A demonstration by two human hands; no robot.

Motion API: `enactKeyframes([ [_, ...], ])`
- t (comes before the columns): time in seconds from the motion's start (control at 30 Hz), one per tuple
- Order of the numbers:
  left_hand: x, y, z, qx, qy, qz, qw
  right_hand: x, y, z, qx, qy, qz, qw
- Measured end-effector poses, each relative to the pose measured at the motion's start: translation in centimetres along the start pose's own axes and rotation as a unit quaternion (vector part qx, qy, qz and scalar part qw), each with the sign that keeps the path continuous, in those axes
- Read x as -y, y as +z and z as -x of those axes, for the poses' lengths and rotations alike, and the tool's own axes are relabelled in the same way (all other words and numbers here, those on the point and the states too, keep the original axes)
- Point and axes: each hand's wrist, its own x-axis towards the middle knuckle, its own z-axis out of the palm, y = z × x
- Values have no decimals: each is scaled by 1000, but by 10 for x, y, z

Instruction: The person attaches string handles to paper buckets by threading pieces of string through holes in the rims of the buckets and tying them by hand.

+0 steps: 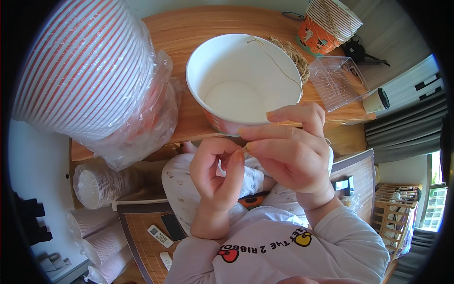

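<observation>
A large paper bucket (pixel 222 71) with a white inside and an orange outside stands on the wooden table. A thin twine (pixel 279 67) passes through the far part of its rim and runs down across the inner right wall toward my right hand. Just in front of the bucket, my left hand (pixel 217 173) pinches with thumb and forefinger. The thumb and forefinger of my right hand (pixel 295 149) meet it there, its other fingers raised by the bucket's near rim. A short pale piece of twine shows between the fingertips; the rest is hidden.
At the left rises a tall plastic-wrapped stack of buckets (pixel 80 71). Behind the bucket lies a twine bundle (pixel 295 57). Farther right are stacked orange buckets (pixel 326 28), a clear plastic tray (pixel 338 80) and a lidded cup (pixel 376 101). A remote control (pixel 160 235) and phone (pixel 173 227) lie lower left.
</observation>
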Motion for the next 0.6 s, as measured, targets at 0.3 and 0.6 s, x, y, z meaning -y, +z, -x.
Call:
enactKeyframes([
  [0.3,1,-5,0,42,16,1,999,0,-2,1,-2,11,-32,999],
  [0.6,9,-5,0,43,87,-83,992,1,-4,2,24,17,-20,999],
])
